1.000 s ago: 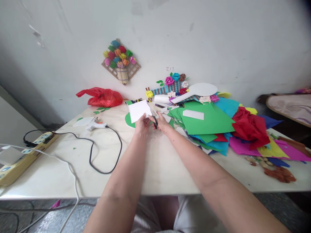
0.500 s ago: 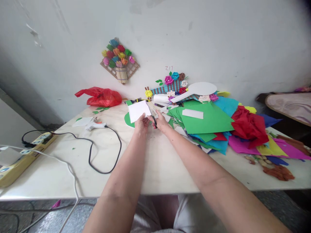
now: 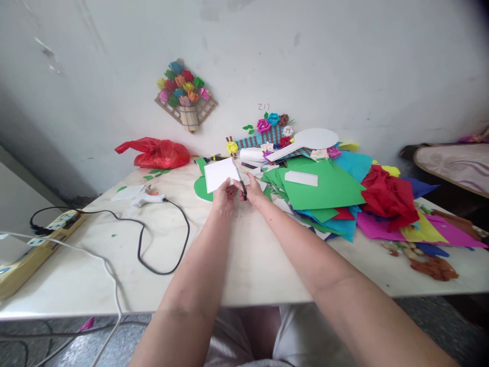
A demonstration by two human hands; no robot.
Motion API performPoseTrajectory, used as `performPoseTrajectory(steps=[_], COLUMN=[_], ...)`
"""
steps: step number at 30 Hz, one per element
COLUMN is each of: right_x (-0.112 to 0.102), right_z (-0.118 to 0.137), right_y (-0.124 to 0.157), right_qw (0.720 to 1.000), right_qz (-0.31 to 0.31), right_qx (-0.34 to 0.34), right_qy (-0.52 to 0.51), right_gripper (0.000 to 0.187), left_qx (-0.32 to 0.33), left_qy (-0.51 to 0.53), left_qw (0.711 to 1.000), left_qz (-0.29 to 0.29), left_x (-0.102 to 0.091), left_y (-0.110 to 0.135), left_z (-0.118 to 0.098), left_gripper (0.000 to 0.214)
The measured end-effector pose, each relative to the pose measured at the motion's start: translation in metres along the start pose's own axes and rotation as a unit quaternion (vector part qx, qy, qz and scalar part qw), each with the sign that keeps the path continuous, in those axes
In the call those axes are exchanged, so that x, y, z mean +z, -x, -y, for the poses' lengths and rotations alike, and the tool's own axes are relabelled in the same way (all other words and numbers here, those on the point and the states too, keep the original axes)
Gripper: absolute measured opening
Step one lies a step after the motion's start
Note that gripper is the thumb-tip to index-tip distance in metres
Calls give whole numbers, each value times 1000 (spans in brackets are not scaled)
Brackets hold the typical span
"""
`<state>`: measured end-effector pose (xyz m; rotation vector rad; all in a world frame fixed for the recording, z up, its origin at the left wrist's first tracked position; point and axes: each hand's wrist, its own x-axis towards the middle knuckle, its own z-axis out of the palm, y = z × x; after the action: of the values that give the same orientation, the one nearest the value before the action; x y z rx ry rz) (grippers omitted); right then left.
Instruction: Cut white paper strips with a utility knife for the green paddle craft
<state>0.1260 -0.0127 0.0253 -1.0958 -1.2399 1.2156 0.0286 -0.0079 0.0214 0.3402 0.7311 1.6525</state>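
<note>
Left hand [image 3: 224, 196] first: fingers closed in a pinch, thumb on top of the near edge of a flat white rectangular sheet of paper or thin card [image 3: 221, 174]. Right hand [image 3: 252, 192] is just beside it, fingers curled around a pair of dark-handled scissors [image 3: 243, 190]. Can't tell how far apart the blades are, too small.

My guess is the pinch sits at that corner to steady the sheet, with most of it left sticking out past the left fingertips. The scissors are right up by its right side, probably so the blades can get at that edge.

The sheet itself looks plain, bright and pretty stiff, tilted a bit, with a darker line along its right edge. Just left of the left fingers, partly behind the sheet, there's a rounded green paper-like cutout [image 3: 202, 189]. Well right of the right fingers, a messy stack of green paper sheets [image 3: 324, 191].
</note>
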Motion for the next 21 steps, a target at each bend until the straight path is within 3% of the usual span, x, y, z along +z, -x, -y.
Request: performPoseTrajectory(steps=[12,21], right_x=[-1,1], right_z=[-7,-13], right_y=[-6,-11], right_qw=[1000,997], right_qz=[1,-43], right_qx=[-9,-26], right_qy=[2,61], right_gripper=[97,90], left_qx=[-2,-19], left_qy=[-5,-1], left_qw=[1000,1000], left_qz=[-2,-7], left_x=[-1,1], left_y=[-1,-1], left_z=[2,0], left_gripper=[11,10])
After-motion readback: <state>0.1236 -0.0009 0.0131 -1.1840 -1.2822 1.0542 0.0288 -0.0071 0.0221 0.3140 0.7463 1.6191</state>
